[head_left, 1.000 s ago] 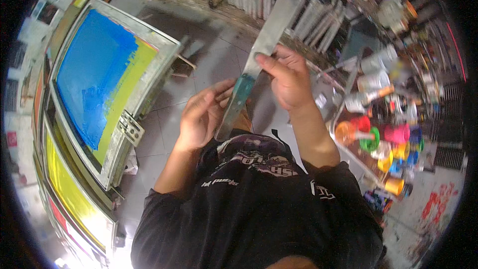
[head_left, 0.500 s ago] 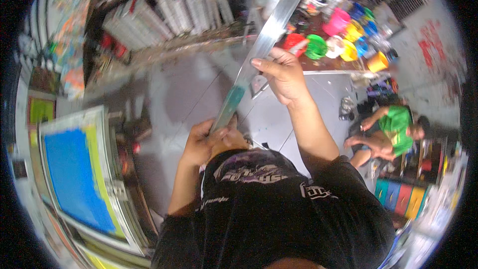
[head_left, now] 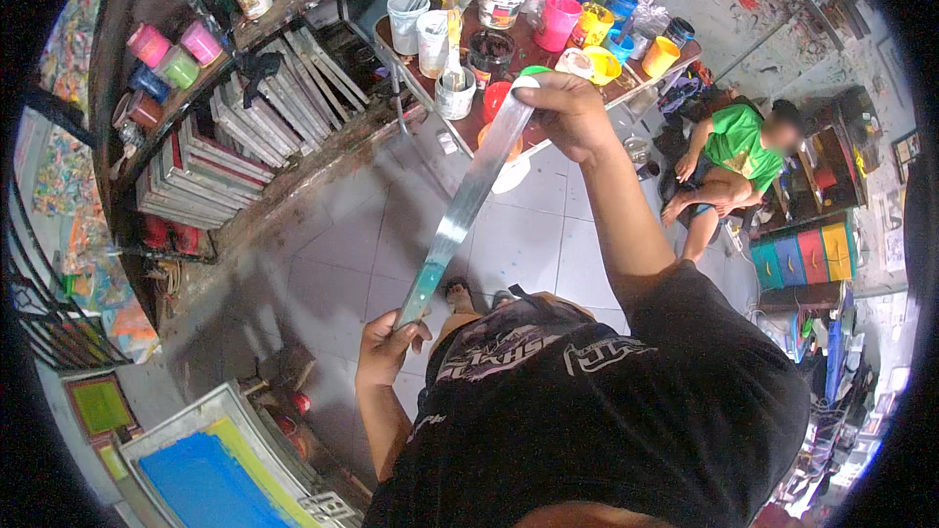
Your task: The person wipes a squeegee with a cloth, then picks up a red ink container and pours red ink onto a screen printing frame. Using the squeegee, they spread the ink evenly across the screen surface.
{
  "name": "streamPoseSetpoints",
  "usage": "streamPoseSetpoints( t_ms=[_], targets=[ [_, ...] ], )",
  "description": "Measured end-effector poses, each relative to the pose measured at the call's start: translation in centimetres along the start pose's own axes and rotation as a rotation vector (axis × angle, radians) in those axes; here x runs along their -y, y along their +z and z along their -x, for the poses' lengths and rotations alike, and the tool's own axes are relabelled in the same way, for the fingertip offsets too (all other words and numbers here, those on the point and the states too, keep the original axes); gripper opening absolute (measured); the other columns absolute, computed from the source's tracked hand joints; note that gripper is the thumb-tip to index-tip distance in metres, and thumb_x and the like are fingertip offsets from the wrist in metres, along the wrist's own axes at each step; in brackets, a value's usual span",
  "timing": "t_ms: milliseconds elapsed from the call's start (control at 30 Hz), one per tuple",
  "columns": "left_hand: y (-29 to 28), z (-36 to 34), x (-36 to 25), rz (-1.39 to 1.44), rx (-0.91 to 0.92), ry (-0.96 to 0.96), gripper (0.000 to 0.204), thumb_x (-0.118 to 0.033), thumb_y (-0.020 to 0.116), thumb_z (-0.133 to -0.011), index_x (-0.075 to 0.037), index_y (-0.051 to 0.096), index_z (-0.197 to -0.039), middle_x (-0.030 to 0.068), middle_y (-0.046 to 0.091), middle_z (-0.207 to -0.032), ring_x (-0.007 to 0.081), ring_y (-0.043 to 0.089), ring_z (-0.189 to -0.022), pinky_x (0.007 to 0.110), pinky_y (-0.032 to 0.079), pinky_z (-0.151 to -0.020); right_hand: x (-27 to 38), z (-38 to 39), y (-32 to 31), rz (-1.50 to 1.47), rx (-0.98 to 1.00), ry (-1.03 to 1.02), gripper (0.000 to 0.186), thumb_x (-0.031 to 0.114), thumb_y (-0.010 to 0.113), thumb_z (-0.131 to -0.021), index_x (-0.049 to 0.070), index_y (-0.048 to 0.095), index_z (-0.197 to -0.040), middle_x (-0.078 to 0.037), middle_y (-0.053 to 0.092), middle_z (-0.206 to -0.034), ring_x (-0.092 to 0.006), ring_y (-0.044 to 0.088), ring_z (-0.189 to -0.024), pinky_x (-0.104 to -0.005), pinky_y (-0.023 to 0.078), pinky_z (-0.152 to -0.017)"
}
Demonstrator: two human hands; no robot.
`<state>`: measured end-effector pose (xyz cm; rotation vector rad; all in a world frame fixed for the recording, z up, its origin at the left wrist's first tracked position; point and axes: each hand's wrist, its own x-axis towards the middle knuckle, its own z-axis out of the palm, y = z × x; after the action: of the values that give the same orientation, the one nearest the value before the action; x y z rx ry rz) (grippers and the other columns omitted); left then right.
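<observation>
A long, flat, shiny translucent strip [head_left: 460,215], possibly clear tape, runs on a slant between my hands. Its upper part is pale and see-through; the lower part is tinted teal. My right hand [head_left: 570,117] pinches the upper end, thumb at the edge, where a whitish rounded patch shows. Lower and to the left, my left hand [head_left: 384,344] grips the teal end between thumb and fingers. The strip hangs in the air above the tiled floor, pulled straight. Behind its upper end stands a red-brown table [head_left: 626,93] with paint tubs.
Coloured paint tubs and buckets [head_left: 560,22] crowd the table. Framed screens [head_left: 235,127] stand upright in a shelf at left. A blue-and-yellow screen frame [head_left: 210,479] lies at lower left. A person in a green shirt [head_left: 740,142] sits on the floor at right, near colourful drawers [head_left: 804,256].
The view has shifted, bringing more of the table and shelf in. My right hand has moved to the strip's upper end, which reached past it before. My left hand appears lower.
</observation>
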<state>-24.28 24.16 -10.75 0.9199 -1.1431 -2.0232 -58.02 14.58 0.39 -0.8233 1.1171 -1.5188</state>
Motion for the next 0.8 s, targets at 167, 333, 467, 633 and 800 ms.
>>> streamPoseSetpoints(
  t_ms=[167,333,467,633,800],
  targets=[
    [-3.1,-1.6,0.3,-0.302,-0.196,0.152,0.021,-0.016,0.057,-0.086,0.002,0.060,-0.097,0.0052,0.061,-0.073,0.0097,0.049,-0.059,0.023,0.040,-0.054,-7.3,-4.3,-3.2,-0.117,-0.075,-0.007,0.022,0.022,0.050,-0.087,0.005,0.056,-0.101,-0.007,0.062,-0.088,-0.0154,0.057,-0.080,-0.0299,0.044,-0.072],
    [-0.6,-5.0,-1.0,-0.341,-0.449,0.327,0.015,-0.013,0.053,-0.088,0.000,0.058,-0.094,0.0038,0.061,-0.073,0.0090,0.050,-0.059,0.023,0.041,-0.055,-12.8,2.4,6.7,0.240,0.476,0.401,0.043,0.032,0.061,-0.085,0.002,0.053,-0.115,-0.006,0.060,-0.099,-0.0136,0.057,-0.089,-0.0267,0.048,-0.073],
    [1.5,-8.0,-1.4,-0.490,-0.419,0.455,0.019,-0.014,0.054,-0.088,0.001,0.057,-0.100,0.0052,0.062,-0.075,0.0103,0.054,-0.063,0.025,0.044,-0.058,-13.8,2.1,10.8,0.239,0.499,0.274,0.040,0.021,0.068,-0.080,0.000,0.055,-0.113,-0.004,0.063,-0.088,-0.0088,0.056,-0.081,-0.0238,0.048,-0.068],
    [2.0,-11.5,0.6,-0.649,-0.359,0.383,0.052,-0.022,0.073,-0.076,0.004,0.052,-0.116,0.0147,0.064,-0.088,0.0169,0.062,-0.075,0.030,0.048,-0.068,-12.8,-0.2,7.3,-0.032,0.234,0.121,0.021,0.019,0.069,-0.079,0.005,0.062,-0.094,-0.004,0.063,-0.079,-0.0107,0.059,-0.069,-0.0238,0.048,-0.060],
    [1.3,-15.4,6.6,-0.743,-0.360,0.041,0.081,-0.029,0.082,-0.062,0.008,0.043,-0.122,0.0171,0.061,-0.099,0.0223,0.061,-0.086,0.032,0.048,-0.075,-9.4,-1.7,-4.8,0.221,-0.152,0.079,0.018,0.018,0.068,-0.080,0.007,0.060,-0.092,0.000,0.059,-0.072,-0.0073,0.055,-0.059,-0.0231,0.045,-0.050]
  ],
)
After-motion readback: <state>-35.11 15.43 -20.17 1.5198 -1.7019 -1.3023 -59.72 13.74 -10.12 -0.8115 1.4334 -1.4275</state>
